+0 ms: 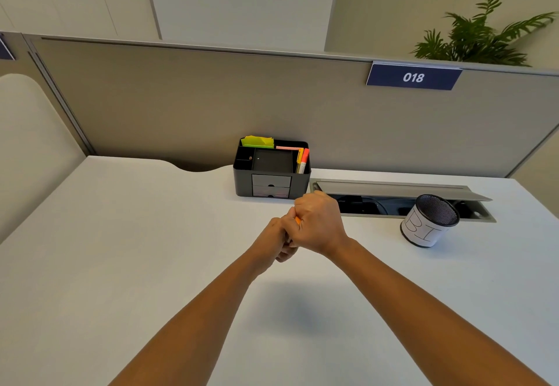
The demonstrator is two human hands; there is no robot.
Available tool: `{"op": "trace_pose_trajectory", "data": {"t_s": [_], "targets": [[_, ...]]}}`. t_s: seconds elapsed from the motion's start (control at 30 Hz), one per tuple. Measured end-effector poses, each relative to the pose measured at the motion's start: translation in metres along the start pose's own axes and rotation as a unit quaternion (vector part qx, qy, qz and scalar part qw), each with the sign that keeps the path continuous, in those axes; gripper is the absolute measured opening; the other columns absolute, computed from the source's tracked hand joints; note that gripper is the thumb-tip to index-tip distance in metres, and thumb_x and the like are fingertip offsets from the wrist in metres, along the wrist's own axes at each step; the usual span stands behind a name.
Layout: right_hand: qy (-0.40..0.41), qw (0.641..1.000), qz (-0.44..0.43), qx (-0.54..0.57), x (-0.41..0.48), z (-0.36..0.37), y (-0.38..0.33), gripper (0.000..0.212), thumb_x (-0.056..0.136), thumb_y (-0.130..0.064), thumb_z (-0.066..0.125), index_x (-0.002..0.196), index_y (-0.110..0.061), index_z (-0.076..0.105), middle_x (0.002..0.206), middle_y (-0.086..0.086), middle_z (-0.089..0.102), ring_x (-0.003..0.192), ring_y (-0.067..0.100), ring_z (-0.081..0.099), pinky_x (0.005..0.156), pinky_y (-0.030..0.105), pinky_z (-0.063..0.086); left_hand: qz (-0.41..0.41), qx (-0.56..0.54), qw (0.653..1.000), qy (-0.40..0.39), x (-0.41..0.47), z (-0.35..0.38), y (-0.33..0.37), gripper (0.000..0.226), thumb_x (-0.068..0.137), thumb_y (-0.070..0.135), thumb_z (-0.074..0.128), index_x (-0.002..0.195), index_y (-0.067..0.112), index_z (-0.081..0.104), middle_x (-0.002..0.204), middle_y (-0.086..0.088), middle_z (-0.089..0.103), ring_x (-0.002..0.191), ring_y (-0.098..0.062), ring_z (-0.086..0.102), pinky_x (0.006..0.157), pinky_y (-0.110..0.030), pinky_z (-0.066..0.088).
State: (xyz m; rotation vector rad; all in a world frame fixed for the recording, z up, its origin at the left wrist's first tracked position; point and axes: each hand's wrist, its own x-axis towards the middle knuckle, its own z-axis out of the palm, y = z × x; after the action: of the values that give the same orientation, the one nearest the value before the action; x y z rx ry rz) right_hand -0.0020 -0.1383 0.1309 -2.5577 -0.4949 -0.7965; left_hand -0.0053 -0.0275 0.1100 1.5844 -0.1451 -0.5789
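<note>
Both hands are meeting over the middle of the white table [121,249]. The right hand [317,228] is clenching in a tight fist round a small orange object [298,220], and the left hand [276,239] is curling its fingers onto the same thing from the 8 o'clock side, so only a sliver of orange is peeking out between them. From the hands, the black plastic desk organizer [243,183] with green sticky notes [258,142] and markers [304,158] is sitting at 12 o'clock against the grey partition [181,98], and the black mesh cup wrapped in white paper [423,231] is standing at 3 o'clock, well apart.
</note>
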Motion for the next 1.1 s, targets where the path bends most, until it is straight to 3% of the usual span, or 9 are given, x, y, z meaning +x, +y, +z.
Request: {"op": "trace_pose_trajectory", "data": {"t_s": [0.2,0.4,0.5,0.57,0.63,0.73,0.9,1.1], "targets": [[-0.021,0.999,0.009,0.029,-0.005,-0.001,0.0,0.043,0.075,-0.029,0.041,0.041,-0.005,0.054,0.038,0.009,0.049,0.038,0.019,0.04,0.049,0.025,0.04,-0.059,-0.045,0.996,-0.054,-0.002,0.0,-0.002,0.064,0.096,0.023,0.015,0.035,0.022,0.035,0.032,0.01,0.031,0.032,-0.005,0.021,0.036,-0.015,0.015],[-0.198,0.97,0.137,-0.041,0.007,-0.012,-0.009,0.05,0.094,-0.042,0.034,0.077,-0.01,0.068,0.074,0.008,0.065,0.07,0.017,0.058,0.064,0.026,0.044,-0.018,-0.06,0.997,0.038,0.001,0.005,-0.009,0.062,0.099,0.036,0.014,0.046,0.016,0.04,0.035,0.007,0.033,0.034,-0.007,0.024,0.038,-0.017,0.017],[-0.214,0.956,0.193,0.052,0.013,-0.02,-0.009,0.051,0.091,-0.054,0.037,0.08,-0.013,0.066,0.077,0.006,0.064,0.07,0.014,0.056,0.066,0.029,0.044,-0.014,-0.1,0.992,0.072,0.005,0.0,-0.007,0.052,0.097,0.028,0.019,0.053,0.013,0.04,0.034,0.007,0.036,0.034,-0.007,0.025,0.036,-0.017,0.019],[-0.229,0.929,0.23,0.177,0.015,-0.029,-0.006,0.041,0.091,-0.05,0.04,0.096,-0.018,0.066,0.09,0.002,0.066,0.075,0.01,0.055,0.068,0.025,0.044,-0.026,-0.153,0.986,0.059,0.005,-0.007,-0.004,0.052,0.097,0.028,0.022,0.051,0.012,0.042,0.034,0.006,0.036,0.033,-0.007,0.025,0.036,-0.017,0.02],[-0.274,0.906,0.216,0.239,0.018,-0.037,-0.002,0.032,0.092,-0.042,0.045,0.116,-0.027,0.06,0.108,-0.004,0.062,0.09,0.008,0.056,0.071,0.019,0.046,-0.04,-0.172,0.984,0.036,0.004,-0.013,-0.001,0.055,0.097,0.028,0.021,0.05,0.012,0.043,0.033,0.005,0.037,0.031,-0.007,0.027,0.036,-0.016,0.022],[-0.319,0.9,0.181,0.238,0.021,-0.043,-0.001,0.035,0.091,-0.033,0.054,0.125,-0.033,0.054,0.128,-0.004,0.057,0.102,0.007,0.051,0.079,0.022,0.043,-0.058,-0.19,0.98,-0.002,0.002,-0.014,0.002,0.056,0.098,0.029,0.017,0.051,0.011,0.042,0.032,0.005,0.037,0.029,-0.006,0.028,0.034,-0.015,0.023],[-0.304,0.898,0.187,0.255,0.024,-0.047,-0.003,0.034,0.086,-0.026,0.062,0.12,-0.027,0.058,0.123,0.0,0.062,0.097,0.009,0.055,0.078,0.021,0.043,-0.05,-0.183,0.982,-0.018,0.001,-0.012,0.006,0.055,0.098,0.031,0.016,0.058,0.011,0.048,0.034,0.004,0.042,0.03,-0.006,0.033,0.036,-0.016,0.027],[-0.225,0.929,0.218,0.197,0.019,-0.034,-0.006,0.03,0.081,-0.034,0.067,0.105,-0.02,0.056,0.097,-0.004,0.061,0.089,0.012,0.059,0.076,0.022,0.049,-0.001,-0.036,0.983,0.178,0.005,-0.006,0.011,0.055,0.099,0.036,0.023,0.058,0.013,0.051,0.054,-0.004,0.051,0.046,-0.012,0.045,0.045,-0.02,0.037]]}}
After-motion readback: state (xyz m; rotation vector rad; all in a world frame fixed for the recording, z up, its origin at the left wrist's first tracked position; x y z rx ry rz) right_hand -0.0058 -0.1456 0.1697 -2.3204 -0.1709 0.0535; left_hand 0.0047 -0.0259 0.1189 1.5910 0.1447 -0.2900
